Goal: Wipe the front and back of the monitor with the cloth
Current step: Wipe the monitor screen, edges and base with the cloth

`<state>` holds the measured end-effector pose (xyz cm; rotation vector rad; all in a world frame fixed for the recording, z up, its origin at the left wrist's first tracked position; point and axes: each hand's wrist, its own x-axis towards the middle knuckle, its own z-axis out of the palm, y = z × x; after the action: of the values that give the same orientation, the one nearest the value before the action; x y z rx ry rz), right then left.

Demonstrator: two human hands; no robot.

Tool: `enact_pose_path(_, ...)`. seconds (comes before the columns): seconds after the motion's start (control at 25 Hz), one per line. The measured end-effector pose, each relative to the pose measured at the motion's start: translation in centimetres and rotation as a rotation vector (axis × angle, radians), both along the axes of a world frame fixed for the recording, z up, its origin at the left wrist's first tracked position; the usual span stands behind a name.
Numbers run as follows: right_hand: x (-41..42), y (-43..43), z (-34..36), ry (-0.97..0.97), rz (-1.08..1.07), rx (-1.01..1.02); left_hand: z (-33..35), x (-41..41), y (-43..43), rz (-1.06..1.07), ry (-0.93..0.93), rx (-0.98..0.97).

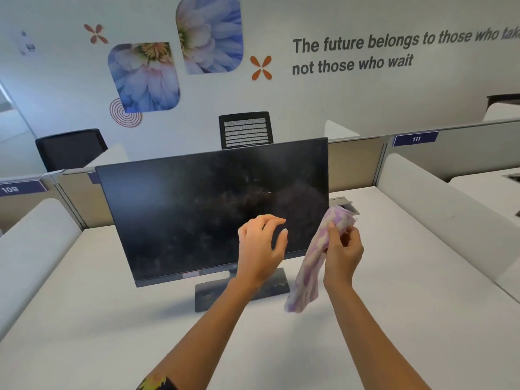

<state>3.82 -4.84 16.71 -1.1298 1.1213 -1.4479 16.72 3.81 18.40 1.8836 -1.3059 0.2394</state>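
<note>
Spreading across the lower half of the view, a white, smooth surface carries the monitor, which stands near its middle on a flat, dark rectangular base. Rounded white side panels close the surface in on the left and right, and a beige partition with a grey rail runs behind it. A grey hatch is set into the surface just past the monitor's right edge. Beyond the partition is a pale wall with grey lettering.

The monitor's screen is black, glossy and thin-framed, with dusty smears across it. The cloth is soft and limp, patterned in pale purple and cream, and hangs in folds just off the monitor's lower right corner, above the surface.

The left hand is raised in front of the lower right part of the screen, its fingers loosely curved, apart and holding nothing; whether they touch the glass I cannot tell. The right hand holds the cloth near its top, fingers pinched on the fabric. A dark sleeve with yellow print shows on the left arm.

Counted: one monitor, one cloth, two hands. Two black chairs stand beyond the partition, one with a slatted mesh back. Two blue flower panels, two orange four-petal marks and one spiral are on the wall. Two purple number labels read 109 and 111.
</note>
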Motion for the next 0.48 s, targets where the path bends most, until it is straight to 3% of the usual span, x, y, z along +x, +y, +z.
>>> enact_pose_path(0.16,3.6,0.6,4.1,0.015,-0.038,-0.165,5.1,6.3,1.6,0.118,-0.258,-0.106)
enact_pose_path(0.48,9.0,-4.0,11.3,0.059,-0.104,-0.405,10.0,13.3,1.9,0.233,-0.389,-0.036)
